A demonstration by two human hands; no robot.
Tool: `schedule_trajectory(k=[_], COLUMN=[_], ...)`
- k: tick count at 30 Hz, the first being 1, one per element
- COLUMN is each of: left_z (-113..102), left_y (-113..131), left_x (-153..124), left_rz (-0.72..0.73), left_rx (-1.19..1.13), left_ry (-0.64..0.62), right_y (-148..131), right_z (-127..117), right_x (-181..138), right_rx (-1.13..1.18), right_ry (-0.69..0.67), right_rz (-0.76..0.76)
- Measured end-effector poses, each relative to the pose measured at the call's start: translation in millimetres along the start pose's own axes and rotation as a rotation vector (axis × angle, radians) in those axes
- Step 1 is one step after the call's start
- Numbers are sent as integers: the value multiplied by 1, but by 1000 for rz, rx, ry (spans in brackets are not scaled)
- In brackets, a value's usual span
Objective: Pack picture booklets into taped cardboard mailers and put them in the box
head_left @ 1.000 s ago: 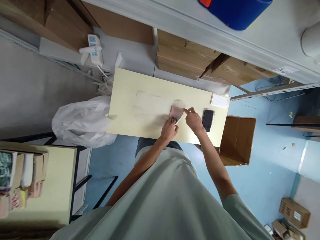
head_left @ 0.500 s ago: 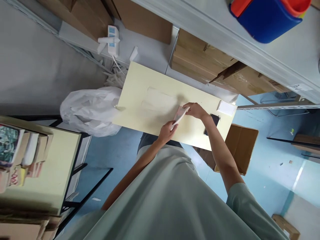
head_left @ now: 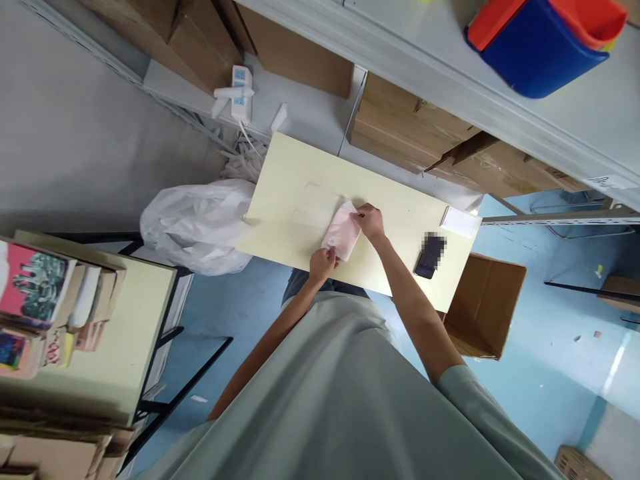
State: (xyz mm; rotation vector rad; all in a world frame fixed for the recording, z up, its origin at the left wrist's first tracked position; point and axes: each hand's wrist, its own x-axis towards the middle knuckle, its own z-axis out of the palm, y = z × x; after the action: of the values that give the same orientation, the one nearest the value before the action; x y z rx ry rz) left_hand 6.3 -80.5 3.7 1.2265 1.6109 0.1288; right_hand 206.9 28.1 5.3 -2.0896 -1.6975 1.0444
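Observation:
Over the pale yellow table I hold a flat pink-and-white packet, its broad face turned up. My left hand pinches its near left edge. The far right corner is between the fingertips of my right hand. What the packet contains I cannot make out. A clear plastic sleeve lies flat on the table just beyond the packet's left side.
Right of my hands lie a dark phone and a white card-like box. A white plastic bag bulges at the table's left edge. An open carton stands below on the right. Behind are a glue gun, a power strip and cartons.
The packet has turned from tilted nearly edge-on to face up. It has moved a little left and lower, with both hands still gripping it. My right forearm no longer covers the phone.

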Motion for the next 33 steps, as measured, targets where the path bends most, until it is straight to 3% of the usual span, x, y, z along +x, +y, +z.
schedule_trajectory(k=[3,6,10,12,15,20,25,29,33], left_z=[-15,-37,-56,-58,-57,-52,-27,3,21], left_y=[7,17,28,28,21,11,21,32,40], left_x=[7,21,49,61,69,63,49,38,29], left_rz=[-10,68,401,550,644,668,610,582,565], left_rx=[118,308,358,366,418,470,484,470,457], left_ry=[-38,53,222,186,87,68,107,138,150], right_y=[-6,-9,-14,-14,-6,15,34,47,44], right_z=[8,11,16,19,28,51,46,22,4], right_x=[-1,-5,-18,-33,-64,-117,-129,-125,-127], right_rx=[-65,-84,-40,33,202,544,776,750,559], right_ry=[13,20,103,195,316,277,300,299,316], right_rz=[21,45,97,107,146,294,372,357,324])
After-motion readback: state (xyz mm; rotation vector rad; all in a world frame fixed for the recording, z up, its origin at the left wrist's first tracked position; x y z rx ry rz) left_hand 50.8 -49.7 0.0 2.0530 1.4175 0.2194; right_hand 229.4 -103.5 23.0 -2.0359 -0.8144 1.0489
